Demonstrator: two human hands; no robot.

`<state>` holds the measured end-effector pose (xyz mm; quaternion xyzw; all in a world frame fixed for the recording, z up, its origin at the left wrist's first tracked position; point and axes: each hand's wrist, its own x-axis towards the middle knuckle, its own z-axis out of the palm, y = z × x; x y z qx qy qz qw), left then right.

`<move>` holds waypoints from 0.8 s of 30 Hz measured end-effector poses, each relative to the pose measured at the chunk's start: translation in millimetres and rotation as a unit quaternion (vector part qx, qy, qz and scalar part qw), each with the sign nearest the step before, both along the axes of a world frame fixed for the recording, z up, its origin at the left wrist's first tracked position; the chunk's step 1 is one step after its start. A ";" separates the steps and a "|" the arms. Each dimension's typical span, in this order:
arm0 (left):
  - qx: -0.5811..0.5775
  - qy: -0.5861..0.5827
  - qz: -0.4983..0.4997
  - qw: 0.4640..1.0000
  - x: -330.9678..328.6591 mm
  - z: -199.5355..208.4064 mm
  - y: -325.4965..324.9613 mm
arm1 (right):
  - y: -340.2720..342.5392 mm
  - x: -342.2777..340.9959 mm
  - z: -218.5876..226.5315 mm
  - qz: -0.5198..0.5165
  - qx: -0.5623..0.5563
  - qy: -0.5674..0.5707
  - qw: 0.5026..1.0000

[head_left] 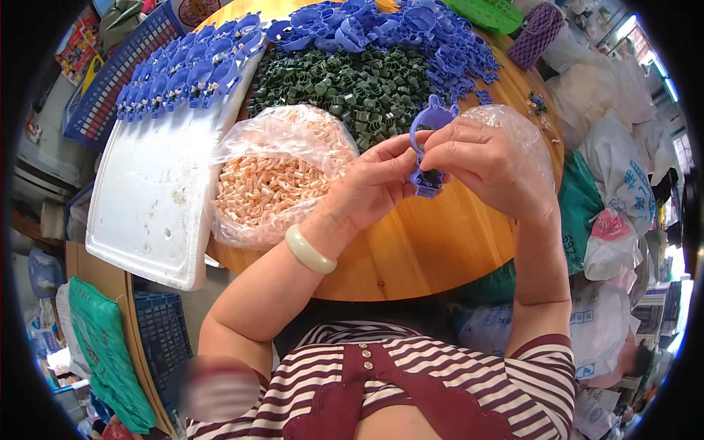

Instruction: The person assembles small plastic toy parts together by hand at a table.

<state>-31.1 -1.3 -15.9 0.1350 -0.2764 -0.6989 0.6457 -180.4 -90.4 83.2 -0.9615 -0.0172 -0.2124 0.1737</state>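
Observation:
Over the near part of the wooden table, my left hand (378,178) grips a blue plastic piece (433,117) with a round ring at its top. Closed in a pinch, my right hand (488,161) meets the same piece from the other side. Whether a smaller part sits between the right fingertips is hidden. Some dark green shows in the lower end of the blue piece. Just left of my hands lies an open clear bag of small peach-coloured plastic tubes (271,194). Behind them spreads a heap of dark green plastic parts (345,88).
More blue pieces (381,26) are piled at the back. Rows of blue pieces (194,66) stand on a white foam board (150,191) at left. Another clear bag (517,132) is beside my right hand. A green basket (488,13) sits at the far edge; stuffed bags crowd the right.

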 end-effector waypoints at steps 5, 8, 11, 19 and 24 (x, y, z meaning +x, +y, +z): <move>-0.002 -0.010 0.005 1.000 0.5 -0.2 0.9 | 5.0 5.8 10.2 0.025 -0.032 0.036 0.999; -0.020 0.015 0.000 1.000 1.7 -4.6 -1.4 | 7.9 7.2 4.0 -0.002 -0.049 0.015 0.999; -0.001 0.023 0.028 0.999 1.0 -0.7 -1.6 | 10.2 6.1 -4.9 -0.052 0.024 -0.043 0.997; -0.011 0.033 0.062 0.997 1.8 3.0 0.0 | 21.6 -5.4 -20.1 -0.183 0.024 -0.116 0.976; -0.021 0.015 0.085 0.996 0.8 2.6 -0.8 | 29.1 -2.7 -25.1 -0.204 0.098 -0.127 0.966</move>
